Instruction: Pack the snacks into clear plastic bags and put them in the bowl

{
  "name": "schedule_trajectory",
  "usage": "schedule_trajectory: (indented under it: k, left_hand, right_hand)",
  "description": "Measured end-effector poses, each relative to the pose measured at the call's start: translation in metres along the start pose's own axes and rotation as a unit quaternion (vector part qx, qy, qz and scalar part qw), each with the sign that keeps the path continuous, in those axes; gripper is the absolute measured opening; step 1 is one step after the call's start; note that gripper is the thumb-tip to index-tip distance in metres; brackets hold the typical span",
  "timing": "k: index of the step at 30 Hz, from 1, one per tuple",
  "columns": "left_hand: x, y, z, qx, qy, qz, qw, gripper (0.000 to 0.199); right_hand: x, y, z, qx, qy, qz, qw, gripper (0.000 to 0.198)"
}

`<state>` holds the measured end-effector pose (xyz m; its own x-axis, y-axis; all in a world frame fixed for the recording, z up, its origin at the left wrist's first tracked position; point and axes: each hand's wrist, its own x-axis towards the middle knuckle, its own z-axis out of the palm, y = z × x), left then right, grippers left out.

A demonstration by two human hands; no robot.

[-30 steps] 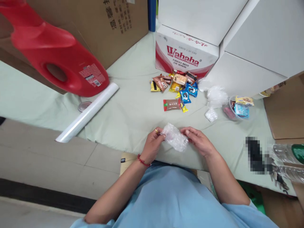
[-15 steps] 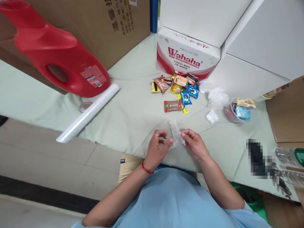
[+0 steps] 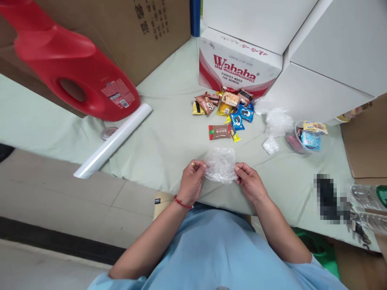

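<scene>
A clear, crinkled plastic bag (image 3: 221, 164) is stretched out flat between my two hands, just above the near part of the cloth. My left hand (image 3: 193, 179) pinches its left edge between thumb and fingers. On the opposite edge, my right hand (image 3: 249, 181) has the same kind of pinch. Whether anything lies inside the bag I cannot make out. Beyond it sit a brown snack packet with red ends (image 3: 219, 132) and a heap of small wrapped snacks (image 3: 229, 100). Crumpled clear plastic (image 3: 278, 123) lies to the right.
A clear tub (image 3: 298, 150) of packets stands at the right, near bottles (image 3: 367, 197) and keys (image 3: 359, 229). A white roll (image 3: 113, 141) and a large red jug (image 3: 75, 76) occupy the left. A Wahaha water carton (image 3: 236, 64) and white boxes (image 3: 329, 84) border the back.
The plastic bag has gone from bunched up to spread wide. My left hand, loosely curved beside it before, has moved left and now grips its edge.
</scene>
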<state>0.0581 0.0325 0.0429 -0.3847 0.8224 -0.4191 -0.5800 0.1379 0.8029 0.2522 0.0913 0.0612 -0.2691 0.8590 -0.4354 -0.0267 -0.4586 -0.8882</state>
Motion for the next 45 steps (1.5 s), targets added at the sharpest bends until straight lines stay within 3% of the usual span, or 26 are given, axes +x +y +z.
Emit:
schedule_trajectory:
  k: [4,10,12,14,20,25,28,34,41,45]
  left_hand:
    - [0.000,0.009,-0.003,-0.038,-0.004,0.010,0.999,0.038]
    - [-0.009,0.011,-0.002,-0.013,-0.084,-0.001,0.996,0.039]
    - [-0.010,0.009,-0.001,-0.018,-0.096,-0.003,0.995,0.039]
    - [-0.008,0.008,-0.001,-0.032,-0.083,-0.001,0.996,0.040]
    - [0.000,0.009,-0.010,-0.065,-0.027,-0.025,0.997,0.048]
    - [-0.008,0.012,-0.014,-0.064,-0.086,-0.092,0.990,0.051]
    - [-0.010,0.011,-0.016,-0.052,-0.122,-0.125,0.983,0.042]
    - [-0.011,0.010,-0.018,-0.050,-0.160,-0.105,0.980,0.032]
    - [-0.013,0.013,-0.014,-0.062,-0.191,-0.088,0.976,0.027]
    - [-0.010,0.009,-0.012,-0.054,-0.172,-0.074,0.981,0.027]
  right_hand:
    - [0.000,-0.005,-0.010,-0.069,-0.045,0.002,0.997,0.042]
    - [0.010,-0.020,-0.012,-0.099,-0.004,-0.106,0.989,0.052]
    - [0.015,-0.021,-0.005,-0.117,-0.012,-0.115,0.986,0.046]
    - [0.020,-0.019,0.003,-0.095,-0.007,-0.103,0.990,0.038]
    - [0.022,-0.016,0.020,0.017,0.011,-0.032,0.999,0.040]
    - [0.022,-0.018,0.022,0.050,0.052,-0.051,0.996,0.039]
    - [0.024,-0.018,0.020,0.070,0.066,-0.045,0.994,0.039]
    - [0.022,-0.013,0.015,0.105,0.059,0.017,0.993,0.041]
    - [0.019,-0.012,0.007,0.077,0.047,0.022,0.996,0.040]
    - [0.019,-0.010,-0.004,-0.069,0.069,-0.053,0.994,0.040]
